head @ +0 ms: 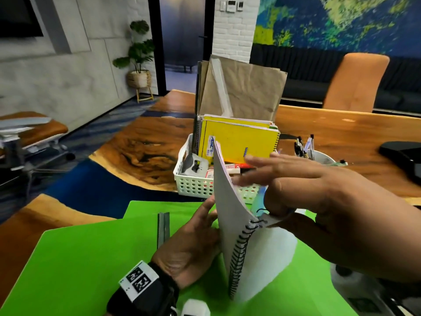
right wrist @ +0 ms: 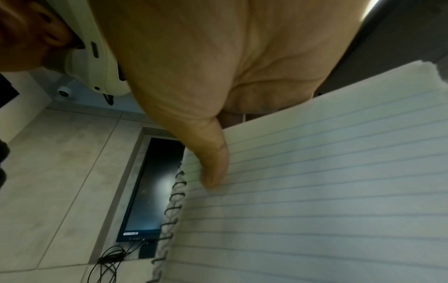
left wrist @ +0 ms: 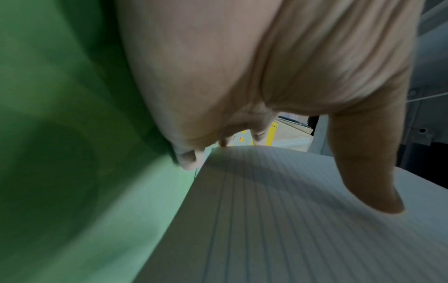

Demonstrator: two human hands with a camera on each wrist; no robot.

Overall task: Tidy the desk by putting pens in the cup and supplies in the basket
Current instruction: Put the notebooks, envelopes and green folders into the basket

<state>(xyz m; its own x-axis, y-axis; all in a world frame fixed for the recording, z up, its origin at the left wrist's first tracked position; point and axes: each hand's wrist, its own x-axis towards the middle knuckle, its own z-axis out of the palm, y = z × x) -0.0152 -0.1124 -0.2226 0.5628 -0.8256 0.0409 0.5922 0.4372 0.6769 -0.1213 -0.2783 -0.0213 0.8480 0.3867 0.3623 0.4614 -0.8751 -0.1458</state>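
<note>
A white spiral notebook (head: 230, 213) with lined pages stands half open above the green mat (head: 91, 258). My left hand (head: 205, 222) holds its raised left leaf, with the thumb (left wrist: 363, 172) lying on the lined page (left wrist: 290, 220). From the right, my right hand (head: 262, 179) pinches the pages: its thumb (right wrist: 213, 162) presses near the spiral while the fingers reach over the top edge. Behind the notebook is the white perforated basket (head: 193, 185), which holds a yellow notebook (head: 237, 142), brown paper (head: 243, 87) and a grey stapler-like tool (head: 193, 165). Right of the basket, a white cup (head: 323, 157) holds several pens (head: 303, 147).
A thin metal strip (head: 163, 229) lies on the mat left of my left hand. A small white object (head: 196, 309) sits at the near edge. A black object (head: 403, 156) rests on the wooden desk at the far right, and an orange chair (head: 355, 83) stands behind it.
</note>
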